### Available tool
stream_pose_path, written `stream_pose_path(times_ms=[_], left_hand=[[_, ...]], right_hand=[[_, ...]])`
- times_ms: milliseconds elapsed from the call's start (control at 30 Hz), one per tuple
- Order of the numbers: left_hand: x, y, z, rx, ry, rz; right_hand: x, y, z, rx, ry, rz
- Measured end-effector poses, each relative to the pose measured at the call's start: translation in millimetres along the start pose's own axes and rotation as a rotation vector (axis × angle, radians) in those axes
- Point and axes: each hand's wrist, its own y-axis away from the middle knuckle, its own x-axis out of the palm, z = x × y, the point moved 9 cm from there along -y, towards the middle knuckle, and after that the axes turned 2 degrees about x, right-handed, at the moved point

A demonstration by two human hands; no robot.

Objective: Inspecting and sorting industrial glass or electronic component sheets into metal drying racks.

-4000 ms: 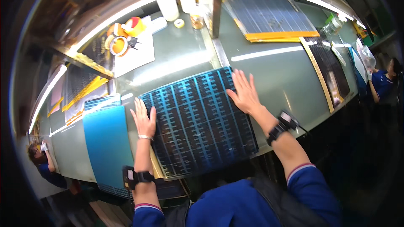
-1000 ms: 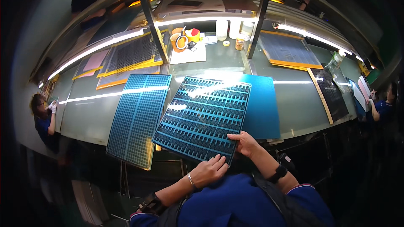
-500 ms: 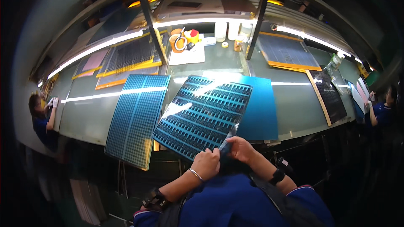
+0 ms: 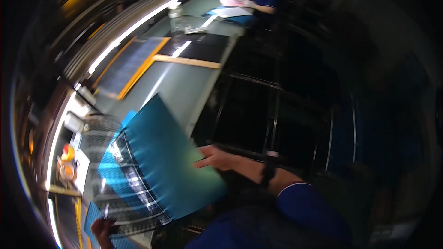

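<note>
In the head view, the right hand [image 4: 217, 158] pinched a blue sheet [image 4: 166, 152] at the near edge of the surface [image 4: 179, 85]. The left hand [image 4: 103, 229], dark and blurred, met the patterned film [image 4: 137, 183]; its grip could not be told.

No words, numbers or signs can be read. The blue sheet [image 4: 168, 157] at the right grip [image 4: 216, 158] shows no legible print.

there's room above the bench [image 4: 176, 87] between blue sheet [image 4: 164, 157] and pale strip [image 4: 187, 62] (bottle [image 4: 175, 19] beyond).
</note>
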Motion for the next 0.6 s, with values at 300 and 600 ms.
stream_pose_path(times_ms=[300, 600], left_hand=[[26, -31, 139, -0.242, 0.293, -0.352], [135, -29, 126, -0.436, 0.208, -0.326]], right_hand=[[-222, 448, 88, -0.511, 0.205, -1.514], [-339, 479, -86, -0.131, 0.496, -1.748]])
